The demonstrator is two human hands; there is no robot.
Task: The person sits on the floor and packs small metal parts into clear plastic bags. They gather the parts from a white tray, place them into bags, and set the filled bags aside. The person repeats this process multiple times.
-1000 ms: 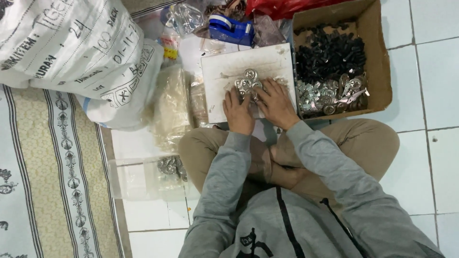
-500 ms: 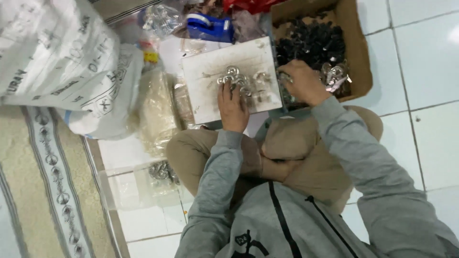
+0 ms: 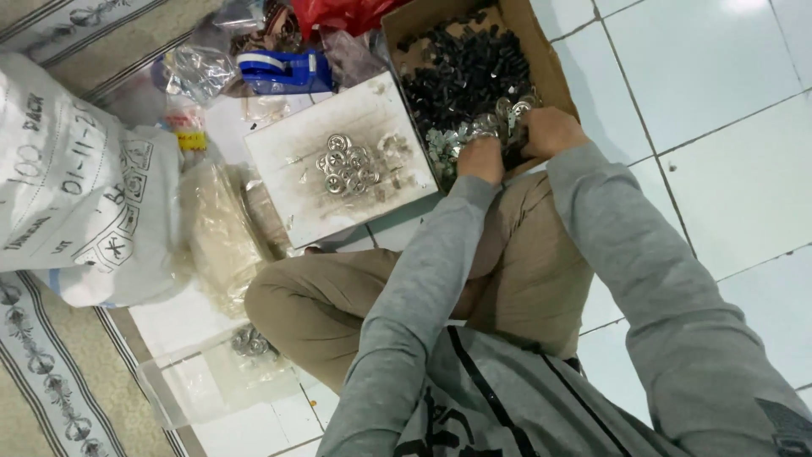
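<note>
I sit cross-legged on a tiled floor in a grey sweater and tan trousers. Both hands are inside a brown cardboard box that holds several small black parts and shiny silver metal rings. My left hand rests fingers-down in the silver pieces at the box's near edge. My right hand is curled over the same pile beside it. What the fingers hold is hidden. A white board to the left carries a small heap of silver rings.
A large white printed sack lies at the left on a patterned mat. Clear plastic bags, one with silver pieces, sit by my knee. A blue tape dispenser and red bag lie beyond the board.
Both hands left the white board and moved right into the cardboard box; the right went first, the left followed. The camera view shifted and tilted.
</note>
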